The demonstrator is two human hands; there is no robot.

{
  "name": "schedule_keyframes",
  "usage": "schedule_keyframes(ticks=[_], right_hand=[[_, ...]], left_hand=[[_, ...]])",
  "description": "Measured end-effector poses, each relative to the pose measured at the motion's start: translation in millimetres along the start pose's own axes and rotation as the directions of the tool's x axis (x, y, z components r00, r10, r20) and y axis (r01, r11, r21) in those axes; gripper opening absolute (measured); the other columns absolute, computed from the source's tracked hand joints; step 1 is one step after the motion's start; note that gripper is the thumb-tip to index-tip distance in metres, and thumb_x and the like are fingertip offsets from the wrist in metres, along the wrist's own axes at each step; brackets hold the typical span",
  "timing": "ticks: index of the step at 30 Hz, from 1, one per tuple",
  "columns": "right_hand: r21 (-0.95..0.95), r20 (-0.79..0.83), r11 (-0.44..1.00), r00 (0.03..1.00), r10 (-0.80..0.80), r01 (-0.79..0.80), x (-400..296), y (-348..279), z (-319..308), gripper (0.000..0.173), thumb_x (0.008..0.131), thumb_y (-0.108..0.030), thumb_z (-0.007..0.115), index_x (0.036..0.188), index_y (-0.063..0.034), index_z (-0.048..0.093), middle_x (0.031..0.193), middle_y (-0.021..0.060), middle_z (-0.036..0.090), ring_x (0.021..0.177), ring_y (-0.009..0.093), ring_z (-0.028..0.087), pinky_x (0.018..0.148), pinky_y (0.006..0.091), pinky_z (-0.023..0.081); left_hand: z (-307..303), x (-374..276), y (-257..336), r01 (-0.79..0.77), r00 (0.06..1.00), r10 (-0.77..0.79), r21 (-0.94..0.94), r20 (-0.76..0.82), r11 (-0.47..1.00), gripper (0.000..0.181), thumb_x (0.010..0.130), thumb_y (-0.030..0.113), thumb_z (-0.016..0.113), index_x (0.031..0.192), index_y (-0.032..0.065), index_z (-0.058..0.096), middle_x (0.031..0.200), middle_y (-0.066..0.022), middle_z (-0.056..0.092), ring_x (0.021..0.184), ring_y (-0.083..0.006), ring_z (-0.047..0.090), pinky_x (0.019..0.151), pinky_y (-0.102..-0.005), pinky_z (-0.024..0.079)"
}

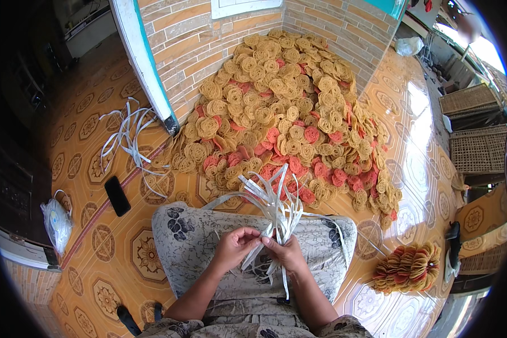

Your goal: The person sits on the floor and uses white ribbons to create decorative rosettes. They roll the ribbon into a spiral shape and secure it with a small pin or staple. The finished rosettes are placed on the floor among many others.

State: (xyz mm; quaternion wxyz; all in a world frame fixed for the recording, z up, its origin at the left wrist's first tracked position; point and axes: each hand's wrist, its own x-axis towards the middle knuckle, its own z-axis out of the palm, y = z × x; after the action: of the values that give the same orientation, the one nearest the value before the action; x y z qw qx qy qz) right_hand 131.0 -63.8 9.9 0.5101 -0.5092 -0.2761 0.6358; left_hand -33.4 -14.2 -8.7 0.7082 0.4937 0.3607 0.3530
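Note:
My right hand (pixel 288 252) is closed around a bundle of white plastic strips (pixel 285 217) above my lap. The strips fan out upward, and several ends hang below my fingers. My left hand (pixel 241 247) pinches one of the strips at the bundle's left side, its fingertips close to my right thumb. Patterned cloth (pixel 194 249) covers my lap beneath both hands. Just beyond my knees lies a large heap of tan and red coiled rosettes (pixel 293 112), apparently of dried noodles or fibre; their material is not certain.
More white strips (pixel 129 141) lie on the tiled floor at the left, near a black phone (pixel 117 196) and a clear plastic bag (pixel 57 224). A stacked bundle of rosettes (pixel 407 268) rests at the right. A brick-patterned wall (pixel 186 55) stands behind the heap. Woven racks (pixel 478 150) are farther right.

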Motion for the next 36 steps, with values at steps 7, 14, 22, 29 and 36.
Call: schedule_keyframes(ticks=[7,14,22,29,36], right_hand=[[0.185,0.042,0.965,0.983,0.18,-0.185,1,-2,-2,0.015,0.089,-0.015,0.068,0.089,-0.0057,0.057,0.062,-0.0046,0.044,0.046,0.005,0.033,0.043,0.0218,0.025],[0.252,0.021,0.96,0.993,0.119,-0.12,4,-5,-10,0.017,0.089,-0.014,0.068,0.099,-0.0049,0.057,0.063,-0.0047,0.045,0.046,0.004,0.033,0.042,0.0221,0.025],[0.02,-0.087,0.997,0.993,0.078,-0.076,2,0,3,0.014,0.089,-0.017,0.068,0.086,-0.0038,0.063,0.062,-0.0056,0.051,0.05,0.003,0.041,0.044,0.0219,0.029],[-0.248,-0.115,0.956,0.975,-0.192,0.159,2,4,6,0.012,0.089,-0.012,0.068,0.086,-0.003,0.06,0.062,-0.006,0.05,0.05,0.003,0.039,0.044,0.0219,0.029],[-0.162,-0.094,0.983,0.99,-0.104,0.088,0,-1,5,0.015,0.088,-0.015,0.07,0.088,-0.0013,0.063,0.073,-0.0046,0.057,0.065,0.003,0.047,0.055,0.0212,0.038]], left_hand=[[1,-1,-4,-0.015,1.0,0.017,0.116,-0.014,0.993,0.011,0.091,0.003,0.062,0.101,0.0012,0.058,0.094,-0.0002,0.061,0.084,-0.0041,0.057,0.076,-0.0191,0.048],[-9,2,-8,0.013,0.997,-0.011,0.028,-0.073,1.0,0.009,0.095,0.008,0.058,0.1,0.0032,0.053,0.089,0.002,0.056,0.078,-0.0024,0.053,0.07,-0.0179,0.045],[2,-1,-1,-0.032,0.995,0.058,0.278,-0.086,0.96,0.012,0.096,0.009,0.056,0.103,0.001,0.052,0.091,-0.0004,0.056,0.082,-0.0029,0.052,0.071,-0.0188,0.045],[1,0,-1,-0.017,0.999,0.026,0.276,-0.028,0.961,0.012,0.095,0.01,0.059,0.101,-0.0001,0.057,0.091,0.0007,0.06,0.083,-0.0025,0.052,0.072,-0.0195,0.045],[-1,6,-6,-0.014,1.0,0.016,0.18,-0.011,0.983,0.013,0.096,0.012,0.057,0.102,-0.0002,0.058,0.092,0.001,0.06,0.083,-0.0031,0.052,0.074,-0.0193,0.044]])
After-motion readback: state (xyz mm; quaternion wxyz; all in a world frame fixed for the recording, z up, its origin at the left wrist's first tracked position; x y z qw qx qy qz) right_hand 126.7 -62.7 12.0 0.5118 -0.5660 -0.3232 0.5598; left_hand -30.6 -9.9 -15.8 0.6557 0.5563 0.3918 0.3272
